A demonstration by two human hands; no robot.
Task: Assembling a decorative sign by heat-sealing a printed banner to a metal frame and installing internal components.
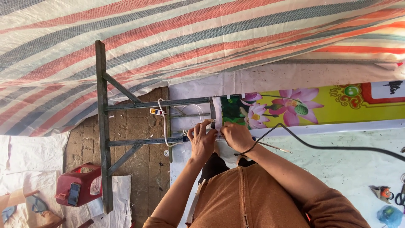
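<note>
My left hand (201, 141) and my right hand (237, 136) meet at the end of a grey metal frame (102, 126). Both pinch a white strip of sheet (217, 110) that wraps over the frame's short bar. A black cable (329, 147) loops over my right wrist and runs off to the right. A thin metal rod (275, 147) pokes out just beyond my right hand. A small white and orange power strip (156, 111) with a white cord hangs on the frame, left of my hands.
A striped tarp (190, 38) fills the top. A banner with pink lotus flowers (291, 105) lies right of the frame on a pale sheet (346, 169). A red plastic stool (78, 188) carries a phone. Small tools (382, 192) and a blue bag (390, 214) sit at the right edge.
</note>
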